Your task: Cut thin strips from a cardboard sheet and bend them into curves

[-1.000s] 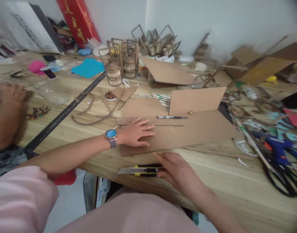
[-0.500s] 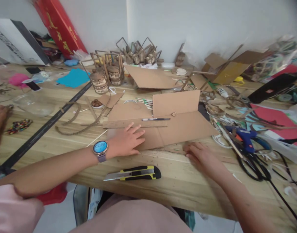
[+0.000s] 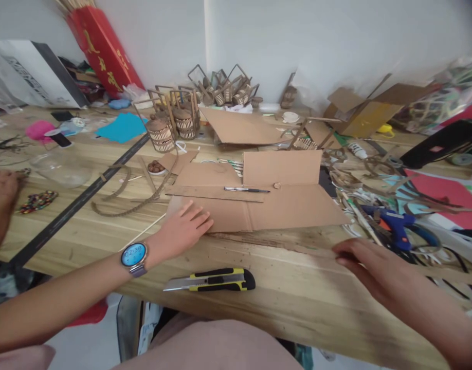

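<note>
My left hand (image 3: 184,226) lies with fingers spread on the left part of a folded cardboard sheet (image 3: 297,205), a watch on its wrist. My right hand (image 3: 361,262) pinches a thin cardboard strip (image 3: 274,242) to the right of the sheet; the strip runs left along the sheet's front edge. Across the sheet lie a narrow flat cardboard piece (image 3: 205,194) and a pen (image 3: 246,189). Nearer to me, a yellow and black utility knife (image 3: 216,280) rests on the table with its blade out, pointing left.
A blue glue gun (image 3: 396,224) and clutter lie at the right. Small bamboo baskets (image 3: 161,134) stand at the back left. A dark strip (image 3: 77,200) crosses the table's left side. Another person's hand (image 3: 0,205) is at the far left. An opened cardboard box (image 3: 370,113) stands behind.
My right hand has moved right and toward me, drawing the strip out along the sheet's front edge. My left hand has slid left on the cardboard. The view has shifted slightly.
</note>
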Motion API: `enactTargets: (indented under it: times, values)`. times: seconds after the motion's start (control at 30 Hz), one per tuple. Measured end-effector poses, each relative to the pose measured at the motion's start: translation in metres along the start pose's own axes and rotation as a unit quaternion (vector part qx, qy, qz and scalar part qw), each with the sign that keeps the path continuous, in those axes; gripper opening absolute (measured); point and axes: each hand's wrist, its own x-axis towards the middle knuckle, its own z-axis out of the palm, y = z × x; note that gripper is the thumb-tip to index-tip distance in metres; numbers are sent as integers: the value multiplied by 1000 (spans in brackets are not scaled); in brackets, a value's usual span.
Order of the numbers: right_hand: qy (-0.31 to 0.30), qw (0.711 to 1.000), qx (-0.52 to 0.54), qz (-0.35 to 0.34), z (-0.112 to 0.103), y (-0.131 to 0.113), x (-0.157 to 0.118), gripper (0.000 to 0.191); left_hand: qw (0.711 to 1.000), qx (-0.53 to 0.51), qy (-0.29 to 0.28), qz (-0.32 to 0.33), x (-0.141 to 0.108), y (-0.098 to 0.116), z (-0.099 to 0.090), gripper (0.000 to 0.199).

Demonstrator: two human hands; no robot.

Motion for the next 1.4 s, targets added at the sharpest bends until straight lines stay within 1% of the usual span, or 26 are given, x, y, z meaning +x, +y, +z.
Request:
enactTargets:
  times: [0.07, 0.13, 0.2, 0.27, 0.33, 0.43, 0.5, 0.57, 0.6, 0.67, 0.73, 0.83, 0.93, 1.0, 1.03, 1.07, 1.13, 1.17, 1.2, 1.23, 1.3, 1.4]
  values:
    - [8, 1000, 14, 26, -18, 9, -12, 26, 1000, -10, -6, -6, -6, -2, 4, 40]
    - [32, 996, 22, 79, -31, 21, -25, 24, 999, -29, -8, -22, -13, -5, 9, 38]
    - [45, 990, 27, 134, -37, 29, -34, 22, 997, -58, 4, -48, -20, -7, 12, 34]
    - [58, 986, 41, 149, -38, 28, -33, 25, 993, -90, 26, -71, -24, -7, 12, 31]
    - [57, 987, 63, 139, -36, 18, -22, 29, 988, -123, 43, -82, -25, -3, 6, 30]
    - [10, 988, 76, 138, -34, -6, 2, 31, 970, -215, 56, -95, -20, 9, -12, 35]
    - [-13, 989, 65, 129, -35, -20, 16, 33, 944, -312, 33, -101, -15, 18, -25, 40]
    - [-30, 992, 57, 113, -36, -28, 24, 35, 912, -393, -3, -116, -11, 25, -33, 43]
    - [-37, 992, 56, 107, -36, -30, 27, 35, 901, -417, -14, -122, -9, 27, -36, 44]
    - [-49, 992, 58, 102, -36, -33, 28, 35, 893, -433, -21, -123, -7, 31, -37, 44]
    - [-55, 991, 64, 104, -35, -35, 29, 34, 898, -424, -19, -115, -4, 33, -35, 41]
    - [-65, 989, 81, 109, -32, -40, 31, 35, 915, -393, -9, -90, 8, 38, -30, 36]
    - [-58, 987, 102, 112, -29, -44, 36, 37, 939, -342, 8, -34, 35, 45, -22, 32]
    - [-28, 983, 128, 128, -26, -45, 41, 39, 955, -295, 22, 18, 62, 50, -15, 31]
    - [-7, 979, 145, 141, -25, -45, 43, 42, 963, -266, 32, 33, 77, 53, -10, 34]
    - [15, 975, 162, 154, -24, -45, 45, 44, 970, -237, 38, 41, 92, 56, -5, 41]
    - [46, 964, 198, 174, -21, -45, 48, 50, 978, -204, 36, 29, 118, 60, 6, 63]
    - [52, 958, 217, 181, -19, -46, 49, 52, 979, -198, 33, 24, 128, 61, 12, 71]
    - [56, 951, 237, 189, -17, -47, 49, 52, 980, -197, 30, 24, 135, 62, 18, 75]
    - [62, 944, 258, 198, -15, -49, 49, 51, 979, -200, 28, 30, 140, 62, 23, 76]
    - [76, 925, 303, 215, -11, -52, 49, 48, 977, -206, 33, 49, 143, 60, 33, 71]
    - [81, 904, 353, 229, -4, -56, 53, 47, 973, -209, 55, 82, 136, 54, 43, 65]
